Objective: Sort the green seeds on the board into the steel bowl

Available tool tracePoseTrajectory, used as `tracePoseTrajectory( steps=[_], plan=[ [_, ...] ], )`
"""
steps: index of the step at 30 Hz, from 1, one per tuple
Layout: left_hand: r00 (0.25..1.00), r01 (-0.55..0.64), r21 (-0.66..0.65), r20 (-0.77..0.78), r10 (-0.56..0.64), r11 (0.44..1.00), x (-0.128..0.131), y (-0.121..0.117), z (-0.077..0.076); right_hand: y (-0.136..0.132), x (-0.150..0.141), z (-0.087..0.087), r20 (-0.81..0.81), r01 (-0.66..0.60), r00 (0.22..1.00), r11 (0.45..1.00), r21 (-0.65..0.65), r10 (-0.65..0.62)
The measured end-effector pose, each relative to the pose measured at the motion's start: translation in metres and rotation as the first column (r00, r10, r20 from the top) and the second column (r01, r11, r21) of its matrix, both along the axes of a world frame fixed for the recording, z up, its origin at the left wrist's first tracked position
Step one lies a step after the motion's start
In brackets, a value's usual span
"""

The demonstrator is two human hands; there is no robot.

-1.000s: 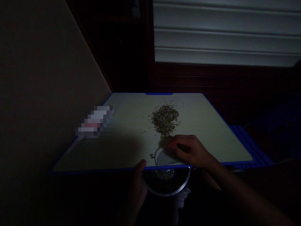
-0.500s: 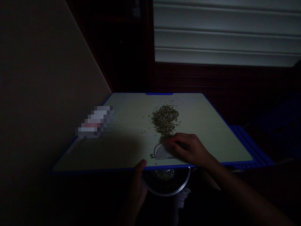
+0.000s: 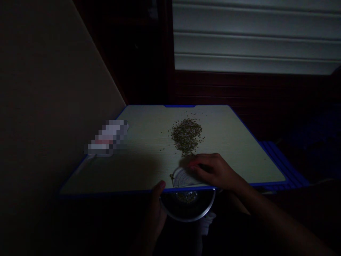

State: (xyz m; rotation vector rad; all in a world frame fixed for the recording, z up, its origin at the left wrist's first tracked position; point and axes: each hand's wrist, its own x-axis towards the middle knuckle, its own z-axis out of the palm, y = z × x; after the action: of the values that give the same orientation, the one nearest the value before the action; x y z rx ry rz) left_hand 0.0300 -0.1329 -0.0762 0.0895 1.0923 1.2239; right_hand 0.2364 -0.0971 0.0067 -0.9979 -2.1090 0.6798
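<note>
Two hands at small seeds on desk

Right hand [image 3: 213,171]: grip closed on white curved card [image 3: 183,177], its edge kept low and flat, best for such small grains. Heap of seeds [image 3: 186,137] lies just ahead. Left hand [image 3: 157,209] beside steel bowl [image 3: 188,213] below desk edge; grip can't tell, too dark. Desk [image 3: 226,160] pale, blue rim; blurred pack [image 3: 106,138] near wall [image 3: 53,106], window blind [image 3: 253,35] behind.

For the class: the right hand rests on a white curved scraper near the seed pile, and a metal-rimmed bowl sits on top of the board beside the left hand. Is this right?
No: the head view shows the metal-rimmed bowl below the near edge of the board, not on top of it. The rest stands.
</note>
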Motion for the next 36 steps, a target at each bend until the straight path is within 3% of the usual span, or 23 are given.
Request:
tracePoseTrajectory(
  steps=[18,23,26,36],
  plan=[
    [0.999,0.016,-0.009,0.037,-0.015,1.000,0.0016,0.0001,0.0028,-0.0010,0.0010,0.0012,-0.026,-0.024,0.999,1.000,0.001,0.024],
    [0.999,-0.048,0.042,0.010,0.048,0.998,0.0018,-0.0006,0.0025,0.0002,-0.0003,-0.0005,-0.030,0.123,0.992,0.990,0.070,-0.121],
    [1.000,-0.029,0.029,0.011,0.028,0.999,0.0013,-0.0001,0.0009,0.0017,-0.0011,-0.0017,-0.018,0.157,0.988,0.984,0.084,-0.156],
    [0.999,-0.027,0.021,0.017,0.027,0.999,0.0025,0.0002,0.0022,0.0024,-0.0004,-0.0028,0.031,0.071,0.997,0.994,0.078,-0.074]
  ],
)
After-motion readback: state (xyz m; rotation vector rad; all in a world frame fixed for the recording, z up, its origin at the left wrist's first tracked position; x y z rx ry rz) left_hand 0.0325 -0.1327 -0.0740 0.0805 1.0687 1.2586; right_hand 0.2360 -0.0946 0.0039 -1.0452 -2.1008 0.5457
